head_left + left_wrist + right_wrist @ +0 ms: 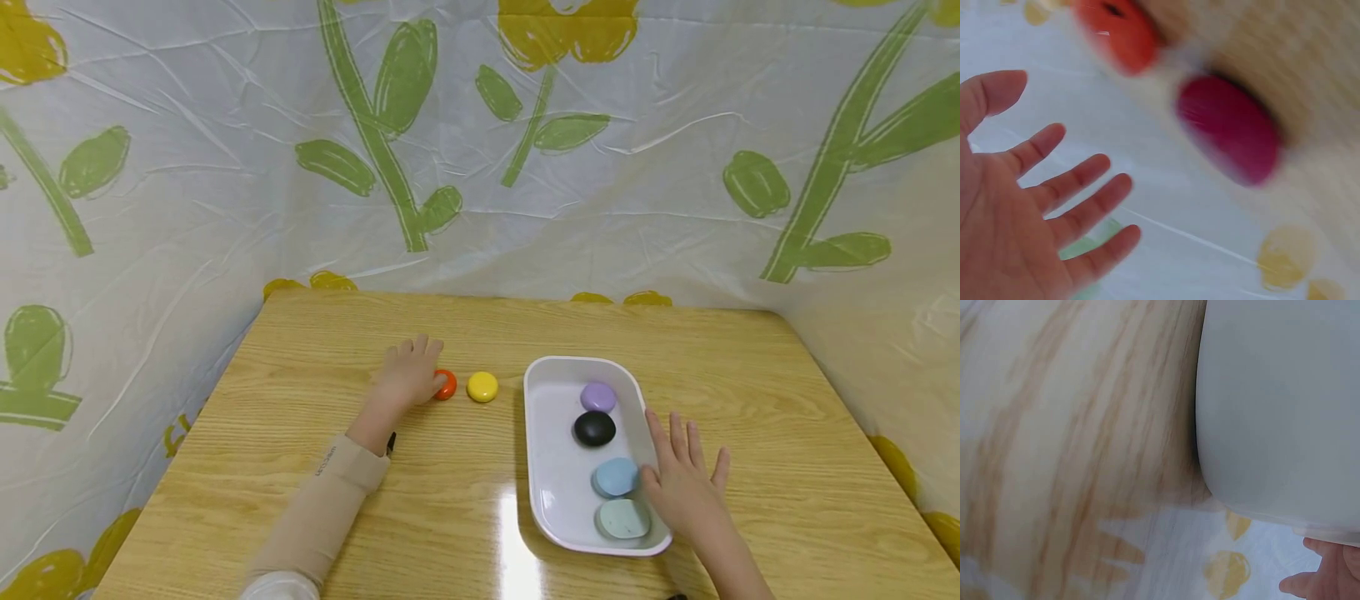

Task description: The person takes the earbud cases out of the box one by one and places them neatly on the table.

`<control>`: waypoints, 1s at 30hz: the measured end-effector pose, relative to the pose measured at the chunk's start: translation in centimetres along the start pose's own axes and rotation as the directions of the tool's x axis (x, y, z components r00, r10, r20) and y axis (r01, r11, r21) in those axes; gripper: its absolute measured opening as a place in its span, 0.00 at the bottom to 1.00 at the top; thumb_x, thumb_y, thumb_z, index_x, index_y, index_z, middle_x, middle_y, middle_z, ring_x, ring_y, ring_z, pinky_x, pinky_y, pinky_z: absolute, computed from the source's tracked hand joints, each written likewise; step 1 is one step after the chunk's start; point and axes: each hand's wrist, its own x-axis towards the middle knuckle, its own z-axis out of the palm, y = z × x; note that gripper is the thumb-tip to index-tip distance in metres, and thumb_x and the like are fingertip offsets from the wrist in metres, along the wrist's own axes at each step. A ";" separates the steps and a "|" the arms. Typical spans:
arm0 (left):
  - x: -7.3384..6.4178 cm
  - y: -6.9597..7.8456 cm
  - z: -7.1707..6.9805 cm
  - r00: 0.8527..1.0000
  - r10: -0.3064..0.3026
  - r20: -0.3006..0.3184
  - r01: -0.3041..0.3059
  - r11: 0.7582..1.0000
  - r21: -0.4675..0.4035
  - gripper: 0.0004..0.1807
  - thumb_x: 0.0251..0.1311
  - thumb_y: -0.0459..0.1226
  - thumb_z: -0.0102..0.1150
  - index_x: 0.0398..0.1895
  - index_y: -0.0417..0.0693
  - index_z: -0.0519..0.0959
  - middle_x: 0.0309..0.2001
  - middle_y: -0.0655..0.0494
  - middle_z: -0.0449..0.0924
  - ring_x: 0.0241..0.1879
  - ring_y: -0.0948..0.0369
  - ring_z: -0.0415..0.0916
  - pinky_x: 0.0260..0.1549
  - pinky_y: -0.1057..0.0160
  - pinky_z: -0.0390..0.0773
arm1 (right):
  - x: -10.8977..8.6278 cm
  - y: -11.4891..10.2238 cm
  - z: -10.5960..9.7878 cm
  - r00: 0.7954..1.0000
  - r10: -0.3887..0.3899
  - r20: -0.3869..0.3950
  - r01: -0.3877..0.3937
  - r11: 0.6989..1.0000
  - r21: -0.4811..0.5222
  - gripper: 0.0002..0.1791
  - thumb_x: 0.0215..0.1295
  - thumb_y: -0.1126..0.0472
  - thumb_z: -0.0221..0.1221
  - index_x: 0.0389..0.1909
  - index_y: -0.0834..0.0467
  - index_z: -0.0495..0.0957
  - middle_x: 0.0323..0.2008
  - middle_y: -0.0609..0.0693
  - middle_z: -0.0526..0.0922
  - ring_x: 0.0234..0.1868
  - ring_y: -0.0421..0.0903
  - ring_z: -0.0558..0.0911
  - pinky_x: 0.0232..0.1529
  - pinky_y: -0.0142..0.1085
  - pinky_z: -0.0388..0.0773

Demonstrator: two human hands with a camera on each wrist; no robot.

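Observation:
My left hand (408,375) hovers over the left part of the table with its fingers spread, nothing gripped. Its thumb overlaps an orange-red smooth stone (447,386) in the head view, and a yellow one (482,387) lies just to the right. In the left wrist view a magenta stone (1229,129) also shows, blurred; the hand hides it from the head camera. My right hand (684,487), fingers apart, is at the right rim of a white tray (551,500). Inside the tray lie a purple stone (598,397), a black one (595,429), a light-blue one (617,477) and a pale-green one (623,519).
Everything stands on a wood-grain table (322,333). A white sheet (600,217) printed with green stems and yellow flowers hangs behind it and along both sides. In the right wrist view the tray's outer wall (1279,412) fills the right half.

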 end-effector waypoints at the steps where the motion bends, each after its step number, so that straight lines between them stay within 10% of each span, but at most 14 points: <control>1: 0.1 0.7 -0.2 1.000 0.021 -0.018 -0.021 1.000 0.000 0.32 0.62 0.47 0.49 0.67 0.47 0.56 0.66 0.44 0.55 0.64 0.44 0.53 0.59 0.43 0.53 | 0.0 0.0 0.0 1.000 0.000 0.001 0.000 1.000 -0.001 0.37 0.66 0.56 0.42 0.72 0.49 0.35 0.69 0.67 0.38 0.68 0.62 0.29 0.53 0.60 0.11; 7: 1.1 5.3 -0.5 0.969 0.202 -0.140 -0.194 0.978 0.069 0.29 0.61 0.46 0.48 0.65 0.50 0.59 0.61 0.49 0.62 0.61 0.49 0.58 0.57 0.46 0.57 | 0.0 0.1 0.0 1.000 0.001 0.003 -0.001 1.000 0.000 0.37 0.66 0.56 0.42 0.72 0.49 0.35 0.69 0.68 0.38 0.68 0.62 0.28 0.53 0.60 0.11; 13: 2.3 9.8 0.5 0.891 0.420 -0.170 -0.379 0.897 0.229 0.27 0.61 0.47 0.46 0.64 0.56 0.61 0.58 0.55 0.64 0.57 0.54 0.62 0.56 0.51 0.61 | 0.0 0.2 0.0 1.000 0.000 0.005 0.000 1.000 0.001 0.37 0.66 0.56 0.42 0.72 0.49 0.35 0.69 0.67 0.38 0.68 0.62 0.28 0.53 0.61 0.12; 20: 3.5 13.3 1.9 0.791 0.605 -0.090 -0.529 0.751 0.395 0.28 0.60 0.48 0.45 0.65 0.62 0.58 0.60 0.60 0.62 0.57 0.59 0.61 0.54 0.56 0.62 | 0.0 0.1 0.0 1.000 -0.002 0.005 0.002 1.000 0.006 0.37 0.66 0.56 0.42 0.72 0.49 0.35 0.69 0.68 0.38 0.68 0.62 0.29 0.53 0.60 0.11; 30: 5.2 16.2 3.2 0.745 0.661 0.090 -0.615 0.627 0.478 0.30 0.62 0.50 0.47 0.67 0.72 0.54 0.66 0.64 0.54 0.63 0.61 0.54 0.58 0.59 0.60 | 0.0 0.3 0.0 1.000 -0.011 0.000 0.011 1.000 -0.002 0.37 0.66 0.55 0.42 0.72 0.48 0.34 0.69 0.68 0.38 0.68 0.62 0.28 0.53 0.62 0.13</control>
